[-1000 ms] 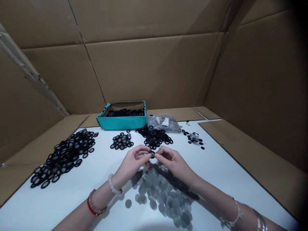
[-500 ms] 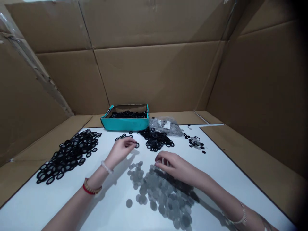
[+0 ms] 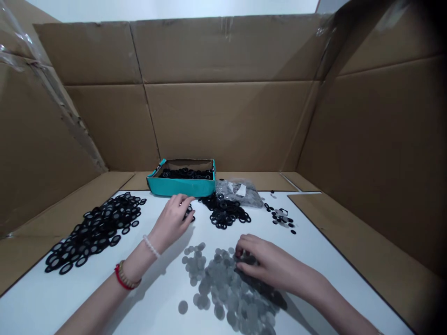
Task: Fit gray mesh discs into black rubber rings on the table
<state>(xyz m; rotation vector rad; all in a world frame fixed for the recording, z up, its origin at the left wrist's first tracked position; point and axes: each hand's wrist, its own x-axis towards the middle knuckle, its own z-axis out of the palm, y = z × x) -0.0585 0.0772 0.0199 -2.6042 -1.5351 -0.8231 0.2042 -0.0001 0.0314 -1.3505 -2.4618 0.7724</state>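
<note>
My left hand [image 3: 172, 219] rests over a small cluster of black rings [image 3: 189, 215] on the white table [image 3: 87, 293], fingers curled down onto them. My right hand [image 3: 266, 263] lies on a spread of grey mesh discs [image 3: 223, 284] nearer to me, its fingertips bent and pressed onto the discs. What the fingers of either hand grip, if anything, is hidden. A second pile of black rings [image 3: 226, 211] lies between the two hands and farther back.
A large heap of finished black-rimmed rings [image 3: 94, 228] covers the left of the table. A teal box [image 3: 181, 184] of black rings and a clear bag [image 3: 240, 190] of discs stand at the back. A few loose pieces [image 3: 281, 215] lie right. Cardboard walls enclose the table.
The hands, joined over one ring a second ago, have parted. My left hand went back-left to the small ring cluster; my right dropped onto the grey discs. The view tilted up.
</note>
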